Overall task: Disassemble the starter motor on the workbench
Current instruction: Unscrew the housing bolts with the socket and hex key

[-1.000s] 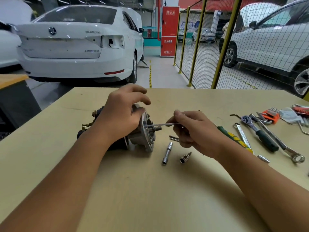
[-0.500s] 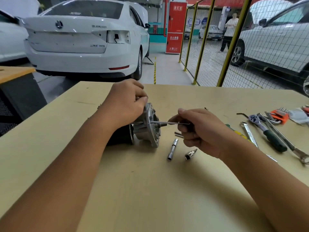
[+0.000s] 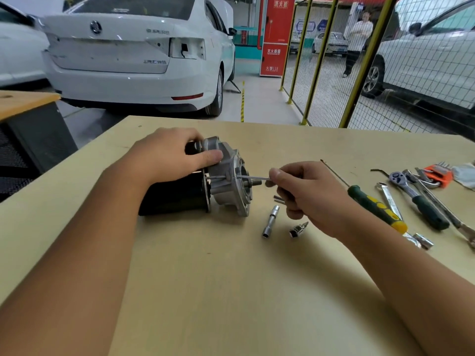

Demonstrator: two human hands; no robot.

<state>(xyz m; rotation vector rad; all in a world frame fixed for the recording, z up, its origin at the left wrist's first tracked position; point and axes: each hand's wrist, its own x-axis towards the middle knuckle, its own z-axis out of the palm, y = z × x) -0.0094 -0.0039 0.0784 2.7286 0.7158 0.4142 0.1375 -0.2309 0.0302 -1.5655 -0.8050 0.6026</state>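
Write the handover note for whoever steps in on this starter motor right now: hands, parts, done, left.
Left hand grips the starter motor at the top of its silver end housing, steadying it on the workbench.
Right hand pinches a long through bolt that sticks partway out of the housing face.
Long socket and a short bit socket lie just in front of the motor; screwdriver and ratchet lie to the right.
Done: this bolt is loose and partly drawn.
Left: pull it free, then separate the housing from the black body.
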